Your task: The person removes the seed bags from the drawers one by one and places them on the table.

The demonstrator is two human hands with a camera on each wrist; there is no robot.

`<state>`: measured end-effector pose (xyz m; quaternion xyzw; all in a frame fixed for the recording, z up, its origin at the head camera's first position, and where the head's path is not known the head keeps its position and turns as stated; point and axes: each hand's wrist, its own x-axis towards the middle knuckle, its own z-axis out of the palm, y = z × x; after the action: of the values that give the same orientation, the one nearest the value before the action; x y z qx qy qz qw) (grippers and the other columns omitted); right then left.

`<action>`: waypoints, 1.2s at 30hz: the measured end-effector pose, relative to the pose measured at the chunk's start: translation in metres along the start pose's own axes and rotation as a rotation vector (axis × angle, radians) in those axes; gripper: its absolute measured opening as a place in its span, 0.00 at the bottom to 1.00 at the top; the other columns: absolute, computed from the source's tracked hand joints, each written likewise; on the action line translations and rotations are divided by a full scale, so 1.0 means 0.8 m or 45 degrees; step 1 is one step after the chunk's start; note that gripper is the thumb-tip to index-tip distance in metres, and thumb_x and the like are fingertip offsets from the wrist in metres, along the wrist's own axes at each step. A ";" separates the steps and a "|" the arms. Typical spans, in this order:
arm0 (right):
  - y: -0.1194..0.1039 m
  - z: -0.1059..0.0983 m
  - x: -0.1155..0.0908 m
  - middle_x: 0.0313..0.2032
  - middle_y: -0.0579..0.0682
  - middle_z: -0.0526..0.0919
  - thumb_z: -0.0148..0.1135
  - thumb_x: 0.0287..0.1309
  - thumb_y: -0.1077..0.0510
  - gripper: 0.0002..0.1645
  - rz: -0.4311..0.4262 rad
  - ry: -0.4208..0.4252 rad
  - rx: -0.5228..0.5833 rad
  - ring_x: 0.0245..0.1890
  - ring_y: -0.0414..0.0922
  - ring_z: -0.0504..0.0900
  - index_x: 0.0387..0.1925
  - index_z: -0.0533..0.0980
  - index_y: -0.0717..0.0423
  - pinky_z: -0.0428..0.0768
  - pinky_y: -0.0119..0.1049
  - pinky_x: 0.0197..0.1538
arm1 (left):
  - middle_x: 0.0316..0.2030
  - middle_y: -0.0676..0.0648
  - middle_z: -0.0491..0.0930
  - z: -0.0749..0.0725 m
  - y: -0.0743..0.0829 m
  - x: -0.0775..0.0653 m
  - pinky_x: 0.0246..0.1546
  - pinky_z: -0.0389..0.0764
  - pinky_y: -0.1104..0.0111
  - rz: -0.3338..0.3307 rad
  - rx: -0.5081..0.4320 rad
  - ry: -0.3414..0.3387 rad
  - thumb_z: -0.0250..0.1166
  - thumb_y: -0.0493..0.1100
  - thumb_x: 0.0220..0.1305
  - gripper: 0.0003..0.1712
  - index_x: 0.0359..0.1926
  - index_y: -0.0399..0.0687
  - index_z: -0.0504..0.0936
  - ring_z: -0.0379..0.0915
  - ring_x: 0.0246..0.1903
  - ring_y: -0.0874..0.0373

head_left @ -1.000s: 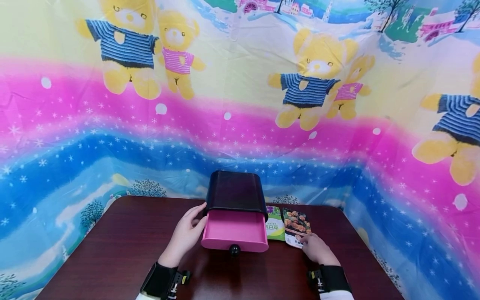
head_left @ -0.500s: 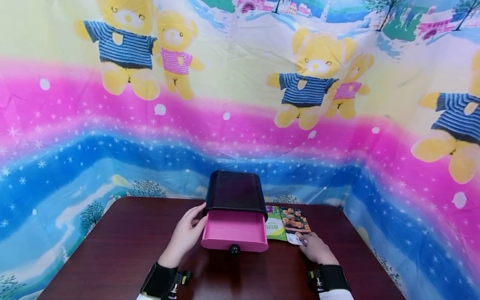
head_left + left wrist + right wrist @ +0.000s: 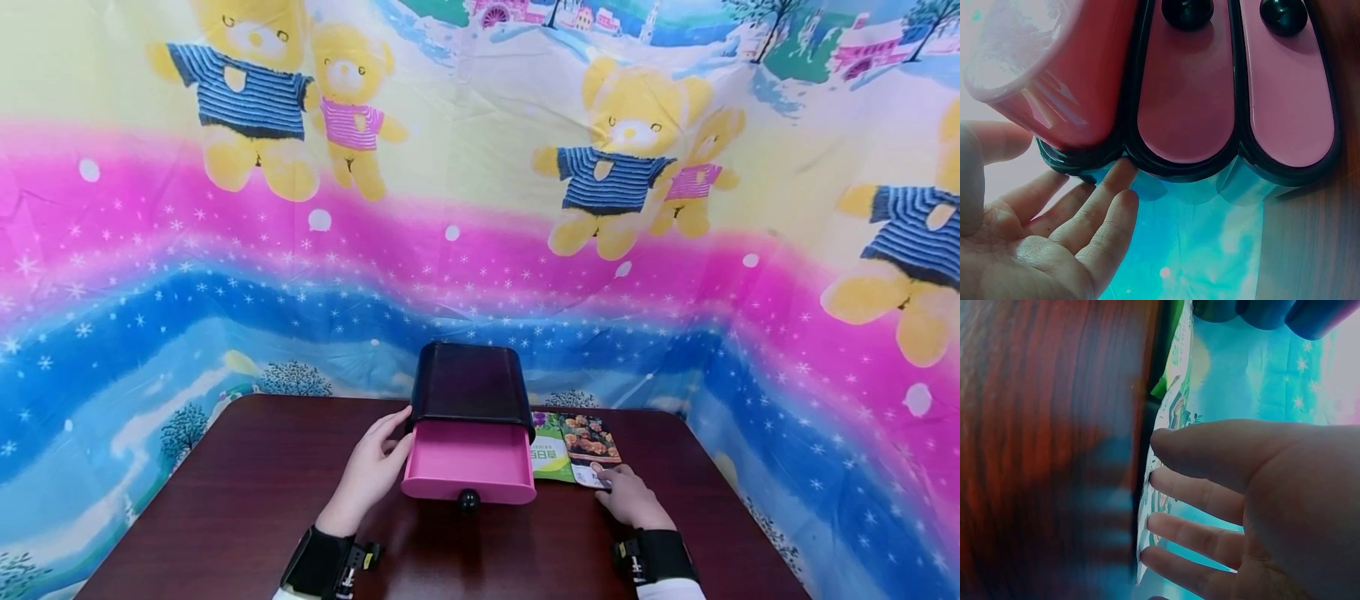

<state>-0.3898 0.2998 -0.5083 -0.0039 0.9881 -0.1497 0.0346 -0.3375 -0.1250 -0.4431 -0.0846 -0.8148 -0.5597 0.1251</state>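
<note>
A black desktop drawer unit has its pink top drawer pulled out, showing a bare inside. Two lower drawers are closed, as the left wrist view shows. My left hand rests its extended fingers against the unit's left side, the thumb near the pulled-out drawer. To the unit's right lies a seed packet with orange flowers, partly over or against a green packet. My right hand touches the near right corner of the flower packet, its fingertips pressed on the face.
The dark wooden table reaches to a patterned cloth backdrop with bears, close behind the unit. A black round knob sticks out from the drawer front. Each wrist wears a black strap with a small camera.
The flower packet has slid a little left and away, up against the green packet, with my right hand following. My left hand and the drawer unit have stayed put.
</note>
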 end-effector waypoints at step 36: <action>-0.173 -0.064 -0.104 0.80 0.45 0.48 0.73 0.56 0.38 0.53 -0.656 0.151 0.501 0.79 0.56 0.50 0.78 0.56 0.32 0.67 0.63 0.68 | 0.74 0.41 0.63 -0.019 0.018 -0.030 0.63 0.74 0.48 0.145 0.302 -0.192 0.70 0.55 0.66 0.44 0.77 0.47 0.63 0.70 0.66 0.44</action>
<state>-0.3104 0.1844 -0.4132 -0.2383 0.9071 -0.3414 -0.0619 -0.3087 -0.1335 -0.4321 -0.1571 -0.8763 -0.4434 0.1042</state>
